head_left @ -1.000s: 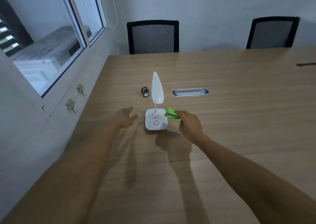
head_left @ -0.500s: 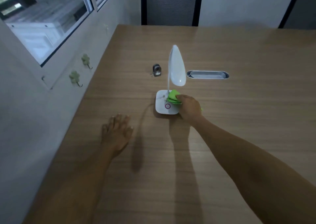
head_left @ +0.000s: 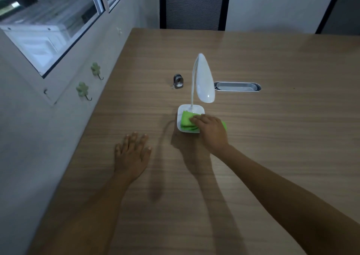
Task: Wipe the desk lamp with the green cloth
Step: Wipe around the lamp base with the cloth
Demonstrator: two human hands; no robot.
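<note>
- Fingers (head_left: 196, 119) of my right hand (head_left: 211, 131) lie nearly flat and close together, pressing down on the folded green cloth (head_left: 187, 120); it is a pinning press more than a pinch, with the thumb hidden from the head view, so I cannot tell whether it hooks under the fold.
- Under those fingertips the cloth sits on the white base of the desk lamp (head_left: 203, 79), covering most of the base's top; a corner of cloth pokes out past my knuckles on the far side of the hand.
- Just beyond my fingertips the thin neck rises from the base and curves over, so the lamp head hangs above and a little past my hand, not touching it.
- My left hand (head_left: 132, 153) rests palm down on the table (head_left: 272, 157), fingers spread and holding nothing, well apart from the lamp on the side nearer the wall.
- I judge the step in hand to be wiping the base, with neck and head not yet covered.
- To do it well I would keep the pressure light and even, since the base looks small and could slide on the smooth wood; bringing my free left hand over to steady the base would help.
- Working the fold around the foot of the neck needs care, as a sideways knock there could tip the lamp.
- Past the lamp, beyond my reach as things lie, sit a small grey object (head_left: 178, 81) and a metal cable slot (head_left: 237, 86); neither is in the way.
</note>
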